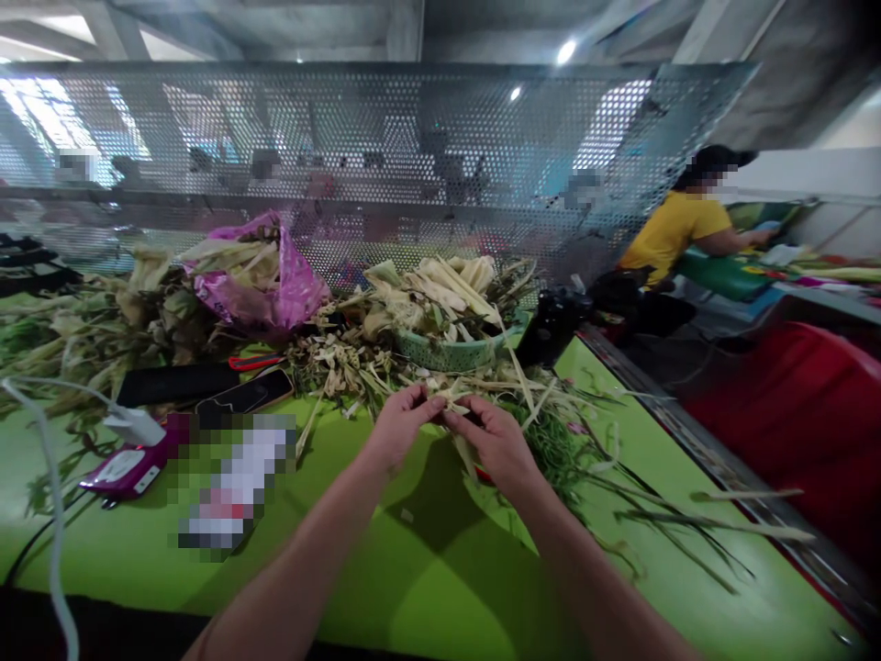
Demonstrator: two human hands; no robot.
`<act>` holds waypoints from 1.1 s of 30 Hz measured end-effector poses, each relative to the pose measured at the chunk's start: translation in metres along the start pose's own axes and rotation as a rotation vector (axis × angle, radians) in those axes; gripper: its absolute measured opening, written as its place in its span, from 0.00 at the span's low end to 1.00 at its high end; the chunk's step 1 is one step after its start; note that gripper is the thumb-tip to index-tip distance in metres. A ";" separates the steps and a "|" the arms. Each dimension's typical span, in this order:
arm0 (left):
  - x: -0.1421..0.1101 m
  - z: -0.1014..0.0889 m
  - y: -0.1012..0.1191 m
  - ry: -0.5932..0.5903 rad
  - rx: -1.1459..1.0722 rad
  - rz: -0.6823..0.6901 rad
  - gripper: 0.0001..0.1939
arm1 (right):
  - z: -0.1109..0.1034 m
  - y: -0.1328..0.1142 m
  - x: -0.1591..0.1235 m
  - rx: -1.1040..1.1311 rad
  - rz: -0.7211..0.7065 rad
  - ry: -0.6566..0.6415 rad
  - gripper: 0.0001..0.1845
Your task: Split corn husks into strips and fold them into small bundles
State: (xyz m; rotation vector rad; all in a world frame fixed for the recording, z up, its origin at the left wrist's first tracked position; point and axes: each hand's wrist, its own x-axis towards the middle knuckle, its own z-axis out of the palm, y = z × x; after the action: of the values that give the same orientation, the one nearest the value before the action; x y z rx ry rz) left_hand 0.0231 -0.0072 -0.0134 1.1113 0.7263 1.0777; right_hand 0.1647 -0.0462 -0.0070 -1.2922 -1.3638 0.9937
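Note:
Over the middle of the green table, my left hand and my right hand meet, fingertips pinched from both sides on a pale plant strip. The strip looks like dry husk or leaf, and my fingers partly cover it. Below my right hand hangs another pale piece; whether it joins the strip I cannot tell. Just beyond my hands, a light green basket is heaped with pale husk-like leaves. A small red object shows beside my right wrist, mostly hidden.
Green sprigs and long stalks lie to the right. A black bottle-like object stands behind. Leftward are a pink plastic bag, phone-like dark slabs, a purple device and a white cable. A person works at far right.

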 end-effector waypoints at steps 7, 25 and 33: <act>0.001 0.000 -0.002 -0.020 -0.162 -0.033 0.14 | 0.000 -0.002 0.001 0.228 0.096 -0.040 0.16; 0.005 -0.008 0.003 -0.012 0.070 0.031 0.17 | -0.011 -0.003 0.003 0.030 0.057 -0.034 0.17; 0.009 -0.013 -0.001 0.059 0.139 0.116 0.14 | -0.011 -0.007 0.002 0.078 0.084 -0.047 0.14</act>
State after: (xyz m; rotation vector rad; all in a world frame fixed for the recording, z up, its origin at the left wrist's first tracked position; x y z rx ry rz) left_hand 0.0148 0.0061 -0.0181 1.2570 0.8011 1.1764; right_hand 0.1747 -0.0456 0.0019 -1.2834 -1.3021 1.1295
